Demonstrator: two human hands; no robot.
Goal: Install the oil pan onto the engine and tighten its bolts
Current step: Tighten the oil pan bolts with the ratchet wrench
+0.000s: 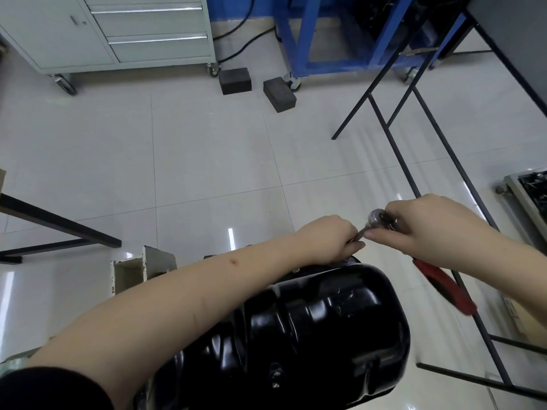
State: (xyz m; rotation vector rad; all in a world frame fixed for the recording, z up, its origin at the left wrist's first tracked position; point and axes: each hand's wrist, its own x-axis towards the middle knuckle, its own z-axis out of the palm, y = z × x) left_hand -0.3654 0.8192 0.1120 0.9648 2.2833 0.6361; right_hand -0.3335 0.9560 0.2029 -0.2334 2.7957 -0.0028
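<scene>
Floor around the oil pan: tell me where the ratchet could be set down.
Bare tile lies beyond the oil pan, between it and the two dark blocks by the blue frame. Right is crowded: black table legs cross there. Left, a pale bracket sits close beside the pan.

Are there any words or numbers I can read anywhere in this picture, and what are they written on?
None can be read.
The small plate on the grey cabinet door: too small and blurred to tell whether it bears text.
The black oil pan: only shine and scratches, no letters.
The ratchet with its red handle, held by the left hand and right hand: no marking shows.
The cardboard on the floor at right: a faint mark, unreadable.
</scene>
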